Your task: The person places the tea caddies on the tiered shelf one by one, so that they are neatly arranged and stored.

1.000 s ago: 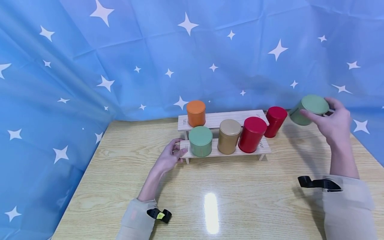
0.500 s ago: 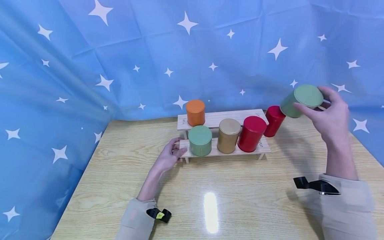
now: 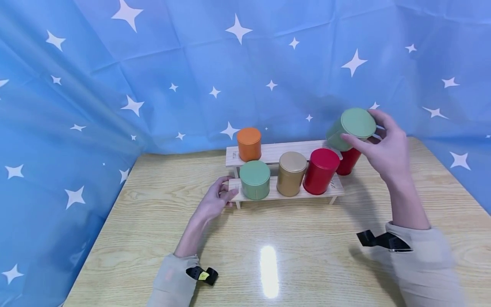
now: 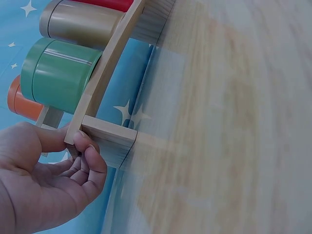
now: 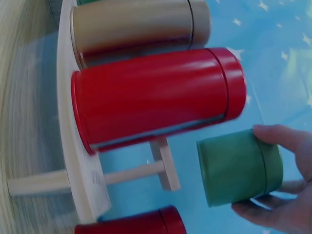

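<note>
My right hand [image 3: 387,147] grips a green tin [image 3: 350,128] by its sides, up over the right end of a two-step wooden rack [image 3: 295,150]. In the head view that tin overlaps a red tin [image 3: 348,162] standing beside the rack. With thumb and fingers, my left hand [image 4: 58,175] pinches the left end of the lower step [image 4: 92,100]. A second green tin [image 3: 255,180], a gold tin [image 3: 291,174] and a tall red tin [image 3: 321,171] stand along that step. On the upper step's left end sits an orange tin [image 3: 249,144].
The rack stands near the back of a wood-grain table [image 3: 172,179]. Behind it hangs a blue cloth [image 3: 192,64] with white stars, which also runs down the left side. A bright light reflection lies on the table in front.
My right hand has carried the green tin leftward and slightly up, from right of the red tin to over the rack's right end. My left hand stays at the rack.
</note>
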{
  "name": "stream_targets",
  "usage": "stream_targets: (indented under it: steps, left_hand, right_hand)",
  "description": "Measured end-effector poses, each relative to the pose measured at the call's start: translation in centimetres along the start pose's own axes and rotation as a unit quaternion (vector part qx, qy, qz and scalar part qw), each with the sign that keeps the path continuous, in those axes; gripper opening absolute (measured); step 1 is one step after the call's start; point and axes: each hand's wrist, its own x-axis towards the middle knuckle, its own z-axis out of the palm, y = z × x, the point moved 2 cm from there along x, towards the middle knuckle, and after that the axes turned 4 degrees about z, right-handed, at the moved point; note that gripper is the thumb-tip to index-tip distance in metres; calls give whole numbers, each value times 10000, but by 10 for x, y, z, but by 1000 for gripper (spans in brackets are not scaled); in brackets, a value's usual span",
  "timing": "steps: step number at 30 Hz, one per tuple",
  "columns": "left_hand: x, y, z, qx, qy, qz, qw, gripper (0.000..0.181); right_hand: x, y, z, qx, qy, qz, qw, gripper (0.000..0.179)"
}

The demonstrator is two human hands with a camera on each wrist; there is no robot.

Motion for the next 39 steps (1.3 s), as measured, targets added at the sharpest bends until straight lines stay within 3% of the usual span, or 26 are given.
stream_targets:
  steps: [11,24,39]
  left_hand:
    - [0,1,0,30,-43,36,10000,52]
    - [0,0,-1,18,-37,118,9999,50]
    - [1,-1,-2,73,-54,78,9999,52]
  right_hand:
    - [0,-20,25,47,-220,-241,9995,71]
    - [2,-52,65,-149,-1039,-395,9937,77]
    - [1,-57,102,-637,-1873,-360,9796,80]
